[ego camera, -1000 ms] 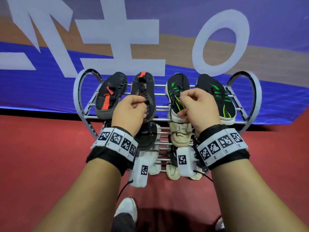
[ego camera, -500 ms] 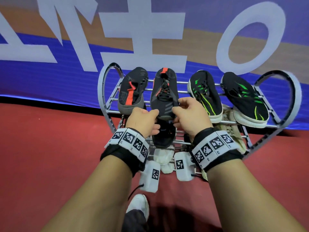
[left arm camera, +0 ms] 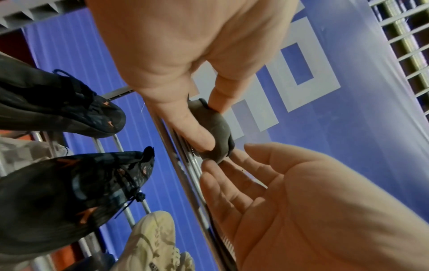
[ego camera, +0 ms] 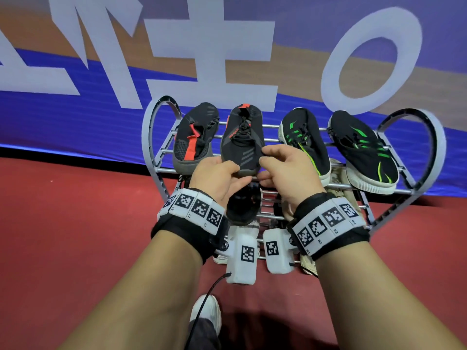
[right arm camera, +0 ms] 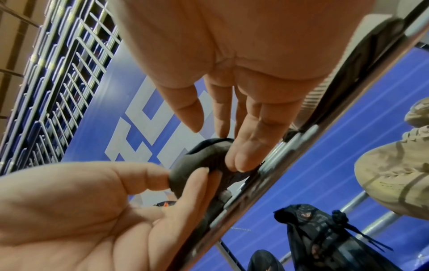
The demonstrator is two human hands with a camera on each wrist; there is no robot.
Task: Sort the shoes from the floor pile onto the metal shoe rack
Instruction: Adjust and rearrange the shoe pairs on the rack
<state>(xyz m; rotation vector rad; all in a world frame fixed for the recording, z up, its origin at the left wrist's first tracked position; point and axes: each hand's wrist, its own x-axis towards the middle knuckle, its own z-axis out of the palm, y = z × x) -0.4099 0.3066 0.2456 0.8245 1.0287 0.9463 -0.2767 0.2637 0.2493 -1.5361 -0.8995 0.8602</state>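
The metal shoe rack (ego camera: 161, 157) stands on red floor before a blue banner. Its top tier carries a black-and-red pair, left shoe (ego camera: 194, 137) and right shoe (ego camera: 242, 140), then a black-and-green pair (ego camera: 305, 140) (ego camera: 364, 152). Both hands meet at the near toe of the right black-and-red shoe. My left hand (ego camera: 235, 173) pinches that grey toe (left arm camera: 213, 135) between thumb and fingers. My right hand (ego camera: 265, 168) touches the toe (right arm camera: 202, 165) with fairly straight fingers (right arm camera: 241, 161), its thumb apart from it.
Lower tiers hold a black shoe (ego camera: 243, 205) and beige shoes (ego camera: 338, 178), partly hidden by my wrists. A white shoe (ego camera: 207, 311) on a foot stands on the red floor (ego camera: 75, 223) just in front of the rack.
My right hand left the black-and-green shoe and came over to the toe of the black-and-red shoe, joining my left hand there. The shoe sits a little straighter on the tier.
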